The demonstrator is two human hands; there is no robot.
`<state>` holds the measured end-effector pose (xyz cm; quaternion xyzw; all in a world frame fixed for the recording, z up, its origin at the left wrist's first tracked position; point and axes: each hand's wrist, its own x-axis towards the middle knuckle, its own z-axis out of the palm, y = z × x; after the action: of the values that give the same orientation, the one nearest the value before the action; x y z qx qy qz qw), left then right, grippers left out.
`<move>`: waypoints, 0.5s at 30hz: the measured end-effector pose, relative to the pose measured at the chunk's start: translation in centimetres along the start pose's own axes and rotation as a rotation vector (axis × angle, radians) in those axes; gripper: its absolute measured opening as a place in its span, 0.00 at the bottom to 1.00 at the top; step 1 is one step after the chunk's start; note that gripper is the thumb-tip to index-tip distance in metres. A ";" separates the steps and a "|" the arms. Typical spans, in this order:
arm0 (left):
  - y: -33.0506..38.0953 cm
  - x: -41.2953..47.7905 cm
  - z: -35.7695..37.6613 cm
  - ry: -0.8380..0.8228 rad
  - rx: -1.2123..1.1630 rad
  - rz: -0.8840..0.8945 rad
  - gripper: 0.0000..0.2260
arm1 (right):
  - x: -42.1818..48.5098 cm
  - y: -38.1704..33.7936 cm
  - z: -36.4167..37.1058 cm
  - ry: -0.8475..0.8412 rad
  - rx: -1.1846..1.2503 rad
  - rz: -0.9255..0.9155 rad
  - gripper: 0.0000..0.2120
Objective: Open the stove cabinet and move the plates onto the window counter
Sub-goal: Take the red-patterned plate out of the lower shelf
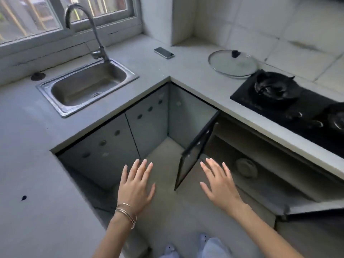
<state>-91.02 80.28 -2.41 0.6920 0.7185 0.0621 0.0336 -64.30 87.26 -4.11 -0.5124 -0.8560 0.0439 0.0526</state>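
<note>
The cabinet under the black gas stove (pixel 290 101) stands open, its left door (pixel 195 155) swung outward and another door (pixel 314 208) open at the lower right. Inside on the shelf lies a round pale stack of plates (pixel 246 167). My left hand (pixel 136 185), with thin bracelets on the wrist, hovers flat with fingers spread over the floor in front of the cabinets. My right hand (pixel 218 183) is also spread and empty, just right of the open door's lower edge and left of the plates. The window counter (pixel 141 60) runs beneath the window at the back.
A steel sink (pixel 87 86) with a curved faucet (pixel 93 32) sits in the counter under the window. A phone (pixel 164 52) lies on the corner counter, and a glass pot lid (pixel 232 63) rests beside the stove. The closed sink cabinet doors (pixel 119 138) are on the left.
</note>
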 end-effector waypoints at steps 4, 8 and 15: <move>6.5 3.3 1.3 -0.067 0.004 0.180 0.27 | -4.4 5.6 -0.8 0.002 0.014 0.202 0.27; 13.6 5.3 2.9 -0.117 -0.007 0.340 0.27 | -8.8 10.5 -0.8 -0.023 0.012 0.352 0.27; 24.8 6.5 5.4 -0.173 -0.038 0.495 0.26 | -14.8 17.8 -1.3 -0.053 0.021 0.491 0.29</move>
<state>-65.96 87.82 -4.11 0.8487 0.5203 0.0224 0.0916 -41.68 82.59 -5.77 -0.7031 -0.7064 0.0777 0.0231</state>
